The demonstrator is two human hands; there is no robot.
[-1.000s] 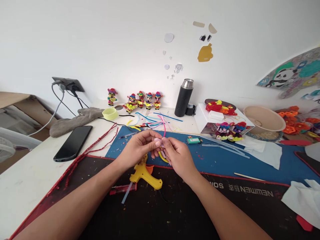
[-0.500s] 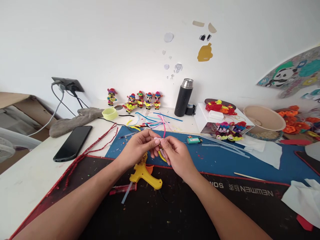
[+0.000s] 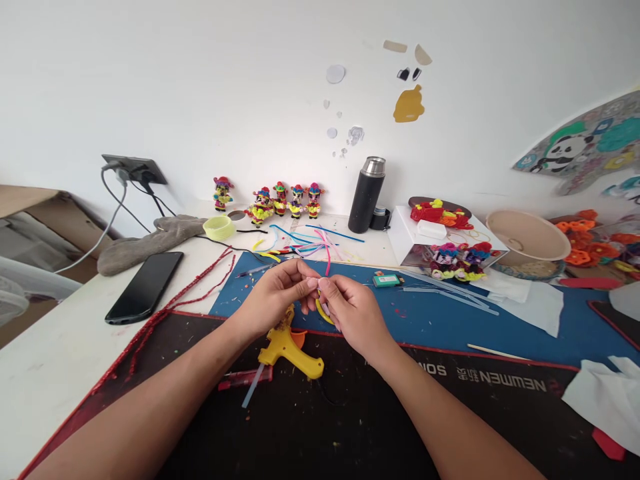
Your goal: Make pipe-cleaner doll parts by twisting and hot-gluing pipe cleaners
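Observation:
My left hand point(image 3: 280, 293) and my right hand point(image 3: 353, 307) meet at the middle of the view, each in a pinch with thumb and forefinger tips touching. Whatever lies between the fingertips is too small and hidden to name. A curved yellow strip point(image 3: 324, 312) shows just below the fingertips, beside my right hand's fingers. Behind the hands a pink stem point(image 3: 328, 261) points up. Under my left hand lies a yellow glue gun point(image 3: 290, 353) with a clear glue stick point(image 3: 253, 385) at its rear.
Pipe-cleaner figures point(image 3: 297, 202), a black flask point(image 3: 367, 195) and a white box point(image 3: 407, 243) stand along the wall. A phone point(image 3: 145, 287) and red twisted stems point(image 3: 165, 312) lie left. Glue sticks point(image 3: 450, 299) and white tissue point(image 3: 605, 400) lie right.
The fingertips of both hands have drawn slightly closer together, and the pale bit that showed between them is now less visible. Otherwise the view has only shifted a little.

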